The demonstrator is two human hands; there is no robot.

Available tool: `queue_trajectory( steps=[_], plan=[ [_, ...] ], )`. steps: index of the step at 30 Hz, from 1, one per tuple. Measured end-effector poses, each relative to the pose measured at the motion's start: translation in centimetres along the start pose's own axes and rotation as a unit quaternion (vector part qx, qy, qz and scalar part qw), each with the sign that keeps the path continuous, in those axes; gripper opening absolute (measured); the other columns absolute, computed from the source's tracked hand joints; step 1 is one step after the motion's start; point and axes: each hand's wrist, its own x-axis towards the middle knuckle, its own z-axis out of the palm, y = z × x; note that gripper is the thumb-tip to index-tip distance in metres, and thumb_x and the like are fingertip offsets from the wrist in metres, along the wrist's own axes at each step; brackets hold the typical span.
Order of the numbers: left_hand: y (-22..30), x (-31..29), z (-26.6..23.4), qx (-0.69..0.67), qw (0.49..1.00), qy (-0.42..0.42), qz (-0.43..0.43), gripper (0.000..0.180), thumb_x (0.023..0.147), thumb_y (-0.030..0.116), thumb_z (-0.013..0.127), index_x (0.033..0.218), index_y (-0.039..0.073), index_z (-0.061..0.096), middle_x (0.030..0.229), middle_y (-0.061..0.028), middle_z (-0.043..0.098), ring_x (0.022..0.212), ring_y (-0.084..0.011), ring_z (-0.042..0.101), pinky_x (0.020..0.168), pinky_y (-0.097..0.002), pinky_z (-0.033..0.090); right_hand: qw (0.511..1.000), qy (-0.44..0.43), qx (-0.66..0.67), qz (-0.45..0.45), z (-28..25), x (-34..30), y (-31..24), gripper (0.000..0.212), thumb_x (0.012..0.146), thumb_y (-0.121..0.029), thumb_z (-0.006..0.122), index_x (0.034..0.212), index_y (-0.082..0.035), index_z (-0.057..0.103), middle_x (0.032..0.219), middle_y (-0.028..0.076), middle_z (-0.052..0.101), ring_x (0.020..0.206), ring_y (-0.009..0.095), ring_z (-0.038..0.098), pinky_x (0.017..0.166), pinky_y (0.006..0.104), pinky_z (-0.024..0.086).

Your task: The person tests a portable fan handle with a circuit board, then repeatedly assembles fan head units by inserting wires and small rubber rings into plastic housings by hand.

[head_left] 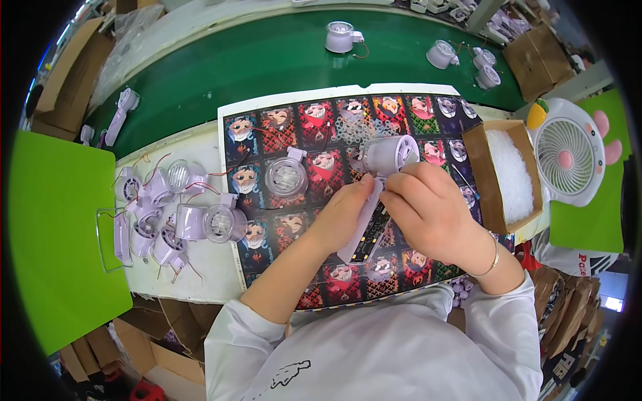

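A pale lilac handheld fan is between my hands, its round head pointing away and its long handle tilted toward me. The handle's inside is uncovered and shows a dark circuit board. My left hand is closed around the handle's left side. At the neck, where head and handle meet, the fingers of my right hand are pinched together; whatever is between their tips is hidden. Beyond the fan lies a heap of small clear rings. Another fan head with a clear cover rests left of my hands.
Several lilac fan heads with red wires crowd the white table at left. A cardboard box of small clear pieces sits at right beside a white desk fan. Across the back, a green conveyor belt carries more fan heads. A printed sheet covers the worktop.
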Motion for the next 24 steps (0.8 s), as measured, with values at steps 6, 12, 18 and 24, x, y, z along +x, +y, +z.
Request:
queue_trajectory(
  steps=[6, 12, 18, 24],
  plan=[
    [1.0, -0.2, 1.1, 0.025, 1.000, -0.004, 0.008, 0.041, 0.106, 0.031, 0.034, 0.106, 0.001, 0.061, 0.094, 0.0006, 0.061, 0.085, -0.0048, 0.052, 0.076, -0.0247, 0.043, 0.998, -0.049, 0.030, -0.031, -0.2, 0.3, 0.8, 0.024, 0.059, -0.010, 0.061, 0.082, -0.002, 0.060, 0.082, 0.005, 0.051, 0.078, 0.021, 0.051, 0.063, 0.0320, 0.044],
    [0.9, -0.3, 1.0, 0.001, 0.998, -0.058, 0.031, 0.037, 0.106, 0.027, 0.035, 0.109, 0.001, 0.061, 0.099, -0.0008, 0.061, 0.089, -0.0053, 0.053, 0.081, -0.0254, 0.044, 0.994, -0.063, 0.072, -0.053, -0.4, 0.8, 1.1, 0.021, 0.060, -0.014, 0.061, 0.079, -0.005, 0.058, 0.080, 0.003, 0.049, 0.079, 0.020, 0.049, 0.064, 0.0319, 0.041],
    [0.6, -0.2, 0.9, -0.028, 0.996, -0.075, 0.027, 0.038, 0.106, 0.028, 0.034, 0.110, 0.001, 0.060, 0.099, -0.0012, 0.062, 0.090, -0.0052, 0.054, 0.081, -0.0256, 0.045, 0.992, -0.094, 0.062, -0.053, -0.6, 1.1, 1.1, 0.019, 0.061, -0.016, 0.060, 0.076, -0.007, 0.056, 0.080, 0.003, 0.049, 0.078, 0.020, 0.048, 0.065, 0.0333, 0.041],
    [1.7, -0.7, 0.9, -0.041, 0.999, -0.024, -0.008, 0.042, 0.106, 0.032, 0.032, 0.109, 0.001, 0.060, 0.094, 0.0003, 0.062, 0.085, -0.0051, 0.054, 0.076, -0.0259, 0.044, 0.996, -0.016, 0.092, 0.000, -0.1, 0.8, 0.8, 0.025, 0.060, -0.009, 0.064, 0.085, -0.005, 0.062, 0.089, 0.005, 0.056, 0.088, 0.024, 0.053, 0.071, 0.0349, 0.044]
  ],
)
